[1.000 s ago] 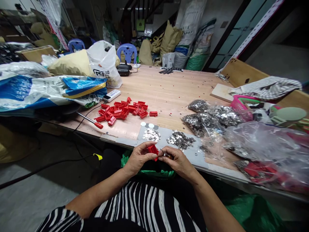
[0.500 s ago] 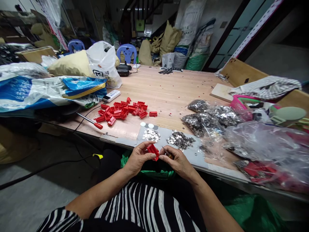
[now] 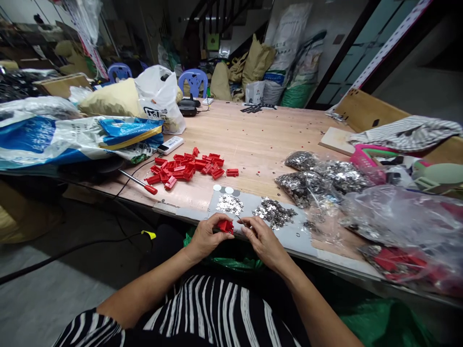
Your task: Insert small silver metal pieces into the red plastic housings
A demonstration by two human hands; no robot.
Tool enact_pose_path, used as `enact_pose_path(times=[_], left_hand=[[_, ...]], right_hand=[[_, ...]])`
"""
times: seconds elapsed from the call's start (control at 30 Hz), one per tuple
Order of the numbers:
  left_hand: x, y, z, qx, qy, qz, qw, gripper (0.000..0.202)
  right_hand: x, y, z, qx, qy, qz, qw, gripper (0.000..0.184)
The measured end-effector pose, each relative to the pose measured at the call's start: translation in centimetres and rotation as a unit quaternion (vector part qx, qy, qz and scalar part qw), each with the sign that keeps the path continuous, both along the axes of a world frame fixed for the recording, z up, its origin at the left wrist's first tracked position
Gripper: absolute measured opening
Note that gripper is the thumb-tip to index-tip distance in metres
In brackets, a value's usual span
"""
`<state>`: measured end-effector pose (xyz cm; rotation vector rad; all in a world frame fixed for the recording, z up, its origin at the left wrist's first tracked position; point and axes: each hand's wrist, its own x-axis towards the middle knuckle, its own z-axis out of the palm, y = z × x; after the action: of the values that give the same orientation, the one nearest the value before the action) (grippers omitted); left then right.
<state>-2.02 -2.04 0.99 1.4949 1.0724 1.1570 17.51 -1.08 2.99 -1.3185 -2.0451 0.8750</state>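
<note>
My left hand (image 3: 206,237) is closed around a red plastic part (image 3: 225,226), a small hollow block, held just over the table's front edge. To its right, my right hand (image 3: 261,236) pinches a thin pointed metal tool (image 3: 239,219), most of which the fingers hide. A small gap separates the tool from the red part. Beyond my hands lie a pile of shiny flat metal pieces (image 3: 230,204) and a darker pile of metal pieces (image 3: 275,213) on a grey mat (image 3: 249,198). A heap of similar red parts (image 3: 186,167) rests to the left.
A red-handled tool (image 3: 150,189) lies by the left front edge, near a white device (image 3: 170,145). Clear bags of metal pieces (image 3: 307,185) and a plastic bag (image 3: 401,212) cover the right side. Filled sacks (image 3: 36,135) occupy the left. Green plastic (image 3: 231,262) hangs below the edge.
My left hand has turned the red part to a flatter pose. My right hand has shifted its grip, and the tool shows less between the fingers. The view has moved slightly.
</note>
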Motion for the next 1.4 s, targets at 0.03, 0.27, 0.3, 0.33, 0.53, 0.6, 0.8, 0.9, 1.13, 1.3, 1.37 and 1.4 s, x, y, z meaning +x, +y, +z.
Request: enact_pose_path(times=[0.03, 0.27, 0.3, 0.33, 0.53, 0.6, 0.8, 0.9, 1.13, 1.3, 1.37, 1.4], left_hand=[[-0.3, 0.3, 0.0, 0.008, 0.026, 0.003, 1.0, 0.035], [-1.1, 1.6, -0.6, 0.049, 0.079, -0.021, 0.995, 0.041], [-1.1, 1.7, -0.7, 0.051, 0.078, -0.025, 0.995, 0.042], [-1.1, 1.8, -0.8, 0.052, 0.079, -0.027, 0.995, 0.042], [-1.2, 1.8, -1.0, 0.049, 0.078, -0.03, 0.995, 0.044], [-1.3, 1.8, -1.0, 0.042, 0.07, -0.03, 0.996, 0.044], [-1.2, 1.8, -1.0, 0.028, 0.06, -0.028, 0.997, 0.039], [-1.1, 1.7, -1.0, 0.027, 0.06, -0.02, 0.998, 0.037], [-0.9, 1.5, -1.0, 0.036, 0.084, -0.022, 0.996, 0.032], [-0.8, 0.9, -0.2, 0.017, 0.042, 0.0, 0.999, 0.032], [-0.6, 0.5, 0.5, -0.015, -0.029, 0.008, 0.999, 0.033], [-0.5, 0.3, 0.8, -0.039, -0.078, 0.011, 0.996, 0.034]], right_hand=[[0.1, 0.0, 0.0, 0.008, -0.018, 0.005, 1.0, 0.023], [-0.4, -0.3, 0.1, 0.005, -0.076, 0.019, 0.997, 0.018], [-0.6, -0.3, 0.1, 0.005, -0.081, 0.021, 0.996, 0.017], [-0.6, -0.2, 0.1, 0.007, -0.086, 0.024, 0.996, 0.016], [-0.8, 0.2, -0.2, 0.018, -0.099, 0.035, 0.994, 0.016], [-0.8, 0.2, -0.3, 0.018, -0.101, 0.033, 0.994, 0.016], [-1.5, -0.4, -0.2, 0.007, -0.12, -0.002, 0.993, 0.016], [-2.3, -0.7, 0.1, 0.007, -0.135, -0.026, 0.991, 0.015], [-3.1, -1.3, 0.0, 0.009, -0.162, -0.039, 0.986, 0.014], [-1.5, -1.6, -0.3, 0.035, -0.061, 0.003, 0.998, 0.022], [-0.7, -1.7, 0.0, 0.033, -0.018, 0.01, 0.999, 0.023], [-0.4, -1.8, 0.2, 0.023, -0.006, 0.014, 1.0, 0.023]])
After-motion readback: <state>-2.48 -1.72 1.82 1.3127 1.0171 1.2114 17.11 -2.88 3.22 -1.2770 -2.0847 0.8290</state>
